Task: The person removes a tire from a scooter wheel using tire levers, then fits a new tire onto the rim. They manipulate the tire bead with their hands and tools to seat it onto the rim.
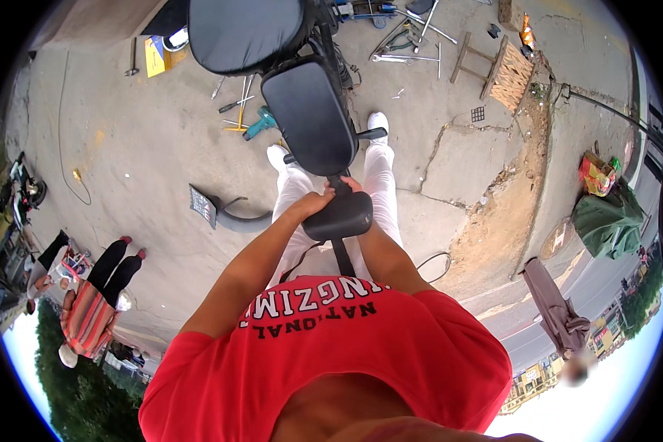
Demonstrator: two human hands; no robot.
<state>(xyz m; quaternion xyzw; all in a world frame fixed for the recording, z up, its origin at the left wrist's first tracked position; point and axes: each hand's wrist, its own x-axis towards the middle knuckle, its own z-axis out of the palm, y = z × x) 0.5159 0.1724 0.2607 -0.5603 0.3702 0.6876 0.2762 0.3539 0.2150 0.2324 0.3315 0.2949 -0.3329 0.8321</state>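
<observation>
In front of me stands a two-wheeler with a wide black front seat (pixel 247 33) and a smaller black rear seat (pixel 309 114). Behind the rear seat is a small black padded backrest (pixel 339 215), close to my body. My left hand (pixel 317 202) is closed at the backrest's upper left edge, thumb by its dark bracket. From the other side my right hand (pixel 352 185) grips the same spot; the pad hides part of its fingers and wrist. A foot peg (pixel 373 133) sticks out beside my right shoe.
A teal power drill (pixel 260 124) and screwdrivers lie left of the seats. A detached dark fender (pixel 243 219) rests farther left. Pliers and wrenches (pixel 398 59) are spread at the upper right, near a small wooden stool (pixel 508 74). Bystanders stand at both sides; the pavement is cracked.
</observation>
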